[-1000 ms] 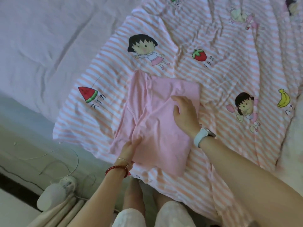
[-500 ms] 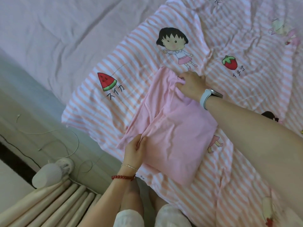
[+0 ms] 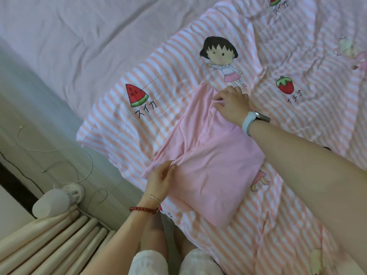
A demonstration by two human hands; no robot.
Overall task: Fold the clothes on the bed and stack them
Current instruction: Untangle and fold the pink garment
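A pink garment (image 3: 216, 167) lies partly folded on the striped cartoon-print quilt (image 3: 178, 62) near the bed's edge. Its right part is doubled over into a thick panel; a thinner flap lies flat to the left. My left hand (image 3: 160, 180) pinches the near edge of the garment where the flap meets the folded panel. My right hand (image 3: 232, 105), with a pale wristband, pinches the far edge of the garment with curled fingers.
A plain pink sheet (image 3: 79, 36) covers the bed to the left of the quilt. Below the bed edge, a white lamp-like object (image 3: 53, 202) and thin cables lie on the floor beside a cream ribbed radiator (image 3: 51, 247). My knees show at the bottom.
My right hand moved from the middle of the garment to its far edge and took hold there. My left hand kept its pinch on the near edge. The camera view shifted.
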